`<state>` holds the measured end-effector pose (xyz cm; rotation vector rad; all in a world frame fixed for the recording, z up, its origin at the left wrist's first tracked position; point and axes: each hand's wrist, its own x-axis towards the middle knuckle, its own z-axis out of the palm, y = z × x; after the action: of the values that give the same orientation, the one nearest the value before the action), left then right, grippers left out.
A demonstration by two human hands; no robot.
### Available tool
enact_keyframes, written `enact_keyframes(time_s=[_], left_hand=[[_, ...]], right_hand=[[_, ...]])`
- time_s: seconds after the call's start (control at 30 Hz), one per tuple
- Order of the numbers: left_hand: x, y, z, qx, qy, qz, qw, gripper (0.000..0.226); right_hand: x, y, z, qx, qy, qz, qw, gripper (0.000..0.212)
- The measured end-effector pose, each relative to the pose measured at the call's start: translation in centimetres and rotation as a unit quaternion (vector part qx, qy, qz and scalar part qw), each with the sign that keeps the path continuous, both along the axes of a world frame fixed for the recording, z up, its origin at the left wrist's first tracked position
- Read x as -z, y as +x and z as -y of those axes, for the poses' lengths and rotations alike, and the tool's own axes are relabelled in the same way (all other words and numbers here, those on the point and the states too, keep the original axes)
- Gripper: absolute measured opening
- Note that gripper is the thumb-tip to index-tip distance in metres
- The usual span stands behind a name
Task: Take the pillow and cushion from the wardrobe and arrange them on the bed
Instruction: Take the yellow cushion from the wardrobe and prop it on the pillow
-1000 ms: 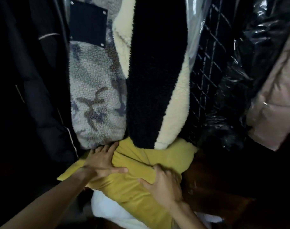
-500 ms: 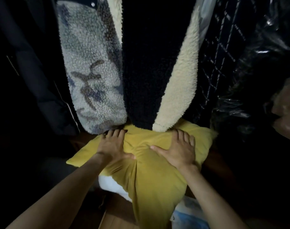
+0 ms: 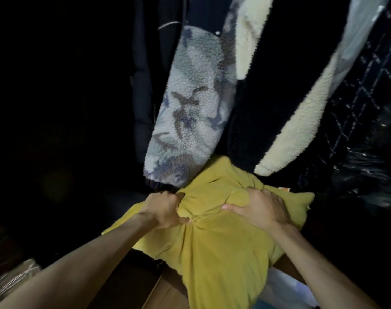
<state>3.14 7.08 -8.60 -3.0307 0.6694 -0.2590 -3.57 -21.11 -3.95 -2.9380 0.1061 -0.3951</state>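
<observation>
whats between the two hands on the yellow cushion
In the head view, only a bunched ridge of the yellow cushion lies between the left hand and right hand; both are gripping its fabric.

The mustard-yellow cushion [image 3: 214,237] is a soft, square fabric piece, heavily crumpled near its top where the cloth is bunched into deep folds and pinched ridges. It lies tilted inside the dark wardrobe, its far edge tucked under the hems of hanging garments and its near corner drooping toward the camera over the wooden floor of the wardrobe. One corner points out to the right and another to the left, and something white shows just below its lower right edge, too hidden to identify.
</observation>
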Motion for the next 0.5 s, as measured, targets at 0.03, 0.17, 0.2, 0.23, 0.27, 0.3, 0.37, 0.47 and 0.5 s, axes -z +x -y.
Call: enact_keyframes(time_s=[0.03,0.17,0.2,0.23,0.27,0.3,0.37,0.47,0.5], left_hand=[[-0.3,-1.2,-2.1,-0.012,-0.003,-0.006,1.000,0.103],[-2.1,-6.5,-11.2,-0.069,0.006,0.014,0.997,0.116],[-2.6,-7.9,-13.4,-0.084,0.011,0.022,0.996,0.118],[-3.0,-9.4,-15.6,-0.099,0.014,0.028,0.995,0.118],[-3.3,-10.9,-17.6,-0.114,0.016,0.033,0.993,0.116],[-3.6,-12.4,-19.4,-0.130,0.018,0.036,0.991,0.113],[-4.1,-15.2,-22.5,-0.156,0.019,0.039,0.987,0.107],[-4.5,-19.2,-25.9,-0.183,0.018,0.038,0.982,0.110],[-4.6,-20.5,-26.8,-0.191,0.016,0.038,0.981,0.113]], right_hand=[[-0.2,-0.4,-1.7,-0.019,0.001,0.000,1.000,0.083],[-1.4,-2.1,-10.3,-0.079,-0.005,-0.013,0.997,0.091],[-1.8,-2.5,-12.6,-0.090,-0.009,-0.013,0.996,0.093],[-2.1,-2.9,-14.9,-0.103,-0.012,-0.013,0.995,0.094],[-2.4,-3.4,-17.2,-0.122,-0.013,-0.013,0.992,0.094],[-2.6,-3.8,-19.3,-0.144,-0.013,-0.011,0.989,0.093],[-2.9,-4.9,-23.2,-0.188,-0.017,-0.004,0.982,0.090],[-2.9,-6.8,-27.3,-0.225,-0.028,0.002,0.974,0.089],[-2.9,-7.5,-28.4,-0.233,-0.028,0.000,0.972,0.088]])
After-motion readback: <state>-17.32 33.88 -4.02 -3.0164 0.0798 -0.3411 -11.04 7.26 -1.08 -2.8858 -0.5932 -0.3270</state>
